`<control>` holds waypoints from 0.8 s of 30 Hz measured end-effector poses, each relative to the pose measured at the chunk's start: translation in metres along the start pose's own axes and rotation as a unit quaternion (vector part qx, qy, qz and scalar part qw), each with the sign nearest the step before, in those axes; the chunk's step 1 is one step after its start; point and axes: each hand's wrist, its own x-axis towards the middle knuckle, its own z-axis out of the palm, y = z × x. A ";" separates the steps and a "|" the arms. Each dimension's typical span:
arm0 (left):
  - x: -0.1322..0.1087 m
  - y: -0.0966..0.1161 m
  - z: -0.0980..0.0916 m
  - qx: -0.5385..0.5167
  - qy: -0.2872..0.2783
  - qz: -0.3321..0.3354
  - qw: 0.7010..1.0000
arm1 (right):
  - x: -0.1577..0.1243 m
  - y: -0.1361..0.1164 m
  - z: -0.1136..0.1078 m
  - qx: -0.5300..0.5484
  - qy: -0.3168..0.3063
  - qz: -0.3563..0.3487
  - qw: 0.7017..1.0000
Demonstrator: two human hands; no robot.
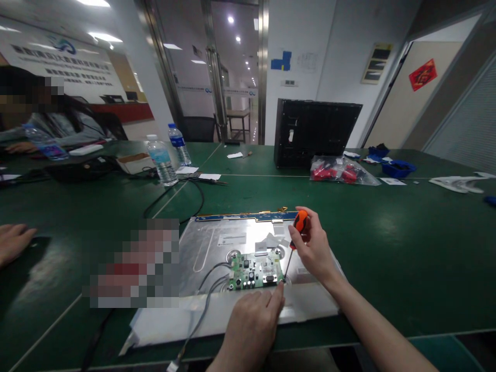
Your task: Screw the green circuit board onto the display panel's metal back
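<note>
On a metal panel (213, 252), a green circuit board (256, 269) is carried. Its near-right corner is touched by the left hand (253, 319), grip unclear; a screwdriver (299, 222), tip just beside, is pinched by the right hand (315, 249).

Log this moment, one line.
right hand: holding orange-and-black screwdriver, tip at corner of green circuit board | left hand: index finger at same corner | board: on silver metal panel
</note>
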 end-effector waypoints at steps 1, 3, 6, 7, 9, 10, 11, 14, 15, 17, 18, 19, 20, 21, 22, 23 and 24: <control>0.000 0.000 0.000 0.000 -0.002 0.001 1.000 | 0.000 -0.001 0.000 0.002 0.002 -0.001 1.000; 0.001 0.000 0.000 -0.003 -0.003 0.004 1.000 | -0.001 -0.004 0.002 0.014 -0.002 0.004 1.000; 0.001 0.000 0.000 -0.006 0.005 0.004 1.000 | -0.003 -0.007 0.005 0.029 -0.019 0.012 0.999; 0.001 0.000 -0.001 -0.006 0.008 0.004 1.000 | -0.003 -0.008 0.005 0.029 -0.022 0.011 0.999; 0.001 0.000 -0.001 -0.006 0.012 0.001 1.000 | -0.003 -0.008 0.004 0.025 -0.021 0.003 0.999; 0.001 0.000 -0.001 -0.006 0.011 0.000 1.000 | -0.003 -0.008 0.003 0.022 -0.015 -0.002 1.000; 0.001 0.000 -0.001 -0.007 0.010 0.000 1.000 | -0.002 -0.007 0.001 0.017 -0.004 -0.007 1.000; 0.000 -0.001 -0.001 -0.008 0.008 0.001 1.000 | 0.001 -0.004 -0.007 -0.012 0.042 -0.023 0.999; 0.000 -0.001 -0.001 -0.008 0.007 0.002 1.000 | 0.002 -0.003 -0.009 -0.025 0.051 -0.028 0.998; 0.000 -0.001 -0.001 -0.008 0.009 0.003 1.000 | 0.004 -0.001 -0.012 -0.054 0.044 -0.038 0.997; 0.000 -0.001 -0.001 -0.009 0.011 0.004 1.000 | 0.005 -0.001 -0.013 -0.074 0.032 -0.043 0.996; 0.000 -0.001 -0.002 -0.009 0.013 0.005 1.000 | 0.006 -0.001 -0.014 -0.096 0.020 -0.050 0.994; 0.000 -0.001 -0.002 -0.009 0.015 0.006 1.000 | 0.006 -0.001 -0.014 -0.119 0.009 -0.055 0.991; 0.000 -0.001 -0.002 -0.009 0.016 0.006 1.000 | 0.008 -0.002 -0.015 -0.143 -0.002 -0.059 0.988; 0.001 -0.001 -0.003 -0.009 0.018 0.005 1.000 | 0.009 -0.004 -0.016 -0.169 -0.014 -0.059 0.984; 0.001 -0.001 -0.003 -0.008 0.019 0.005 1.000 | 0.010 -0.005 -0.017 -0.198 -0.031 -0.055 0.978; 0.002 -0.001 -0.003 -0.008 0.019 0.005 1.000 | 0.011 -0.007 -0.019 -0.229 -0.057 -0.047 0.971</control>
